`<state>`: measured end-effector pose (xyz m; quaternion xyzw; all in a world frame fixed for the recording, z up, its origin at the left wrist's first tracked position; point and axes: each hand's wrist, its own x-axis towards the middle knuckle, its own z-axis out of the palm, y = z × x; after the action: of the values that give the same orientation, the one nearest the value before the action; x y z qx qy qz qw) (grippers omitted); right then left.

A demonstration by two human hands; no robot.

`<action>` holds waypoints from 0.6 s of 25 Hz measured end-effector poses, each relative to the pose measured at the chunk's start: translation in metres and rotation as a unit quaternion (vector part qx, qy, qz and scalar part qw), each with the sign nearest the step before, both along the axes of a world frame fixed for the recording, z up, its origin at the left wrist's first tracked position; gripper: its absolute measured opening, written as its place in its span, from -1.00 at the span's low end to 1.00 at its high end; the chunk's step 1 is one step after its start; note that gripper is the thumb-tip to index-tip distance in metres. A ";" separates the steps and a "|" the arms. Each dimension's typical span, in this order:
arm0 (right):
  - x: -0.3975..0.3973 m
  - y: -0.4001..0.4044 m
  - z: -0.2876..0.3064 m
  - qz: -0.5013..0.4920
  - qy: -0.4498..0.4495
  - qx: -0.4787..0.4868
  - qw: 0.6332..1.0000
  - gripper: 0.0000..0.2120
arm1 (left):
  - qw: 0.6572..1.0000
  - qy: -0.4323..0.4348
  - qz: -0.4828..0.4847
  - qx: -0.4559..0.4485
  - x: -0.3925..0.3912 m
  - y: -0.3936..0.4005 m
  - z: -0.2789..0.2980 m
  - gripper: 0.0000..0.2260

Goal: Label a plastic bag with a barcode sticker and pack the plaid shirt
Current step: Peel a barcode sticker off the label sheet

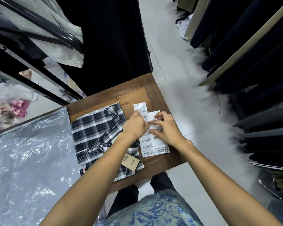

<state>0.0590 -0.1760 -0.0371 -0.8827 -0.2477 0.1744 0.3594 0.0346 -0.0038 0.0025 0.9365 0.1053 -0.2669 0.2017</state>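
Note:
A folded navy-and-white plaid shirt (98, 132) lies on a small wooden table (134, 93), with a brown price tag (130, 162) on its near end. Right of the shirt lies a white sheet of barcode stickers (149, 144). Both hands are over that sheet. My left hand (135, 126) has its fingers curled and pinches at a sticker on the sheet. My right hand (166, 128) pinches the sheet's upper part, thumb and fingertips on the paper. A clear plastic bag (29, 160) lies flat at the left.
A black rack (39, 30) with hanging cloth stands at the upper left. Dark garments (252, 62) hang along the right. A dark curtain (108, 38) is behind the table. White floor tiles (178, 95) run between table and garments.

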 end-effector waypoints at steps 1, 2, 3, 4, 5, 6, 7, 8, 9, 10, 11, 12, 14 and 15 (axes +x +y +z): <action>0.002 0.001 0.002 0.003 0.000 -0.007 1.000 -0.65 | 1.000 0.002 -0.003 -0.003 0.001 0.001 0.000 -0.71; 0.003 0.002 0.003 0.005 0.001 -0.015 1.000 -0.64 | 1.000 0.006 -0.005 -0.006 0.002 0.002 0.000 -0.71; 0.005 0.003 0.004 0.006 0.002 -0.020 1.000 -0.64 | 1.000 0.008 -0.009 -0.010 0.003 0.003 0.000 -0.71; 0.006 0.004 0.006 0.006 0.004 -0.024 1.000 -0.63 | 1.000 0.008 -0.015 -0.012 0.003 0.004 -0.001 -0.71; 0.006 0.004 0.008 0.008 0.005 -0.026 1.000 -0.62 | 1.000 0.007 -0.022 -0.012 0.002 0.005 -0.001 -0.71; 0.006 0.004 0.009 0.009 0.003 -0.029 1.000 -0.62 | 1.000 0.008 -0.027 -0.011 0.002 0.006 -0.001 -0.72; 0.006 0.005 0.009 0.011 0.002 -0.033 0.999 -0.61 | 0.999 0.007 -0.030 -0.010 0.001 0.007 -0.001 -0.72; 0.006 0.005 0.010 0.012 0.001 -0.036 0.999 -0.60 | 0.999 0.008 -0.032 -0.008 0.001 0.007 -0.001 -0.72; 0.006 0.005 0.011 0.012 0.001 -0.037 0.999 -0.60 | 0.999 0.009 -0.035 -0.008 0.000 0.007 0.000 -0.72; 0.005 0.005 0.011 0.013 0.003 -0.038 0.999 -0.60 | 0.999 0.009 -0.037 -0.009 -0.001 0.008 0.000 -0.72; 0.005 0.006 0.012 0.014 0.003 -0.040 0.999 -0.59 | 0.999 0.009 -0.038 -0.012 -0.001 0.008 0.001 -0.73; 0.005 0.006 0.012 0.015 0.001 -0.045 0.999 -0.59 | 0.999 0.009 -0.038 -0.018 -0.001 0.009 0.002 -0.74; 0.005 0.007 0.013 0.017 0.000 -0.053 0.998 -0.58 | 0.999 0.009 -0.038 -0.029 -0.001 0.011 0.004 -0.77; 0.005 0.007 0.013 0.016 0.000 -0.053 0.998 -0.58 | 0.999 0.010 -0.038 -0.031 -0.001 0.013 0.005 -0.76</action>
<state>0.0640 -0.1693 -0.0236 -0.8964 -0.2523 0.1933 0.3090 0.0333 0.0088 0.0079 0.9303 0.0636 -0.2866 0.2199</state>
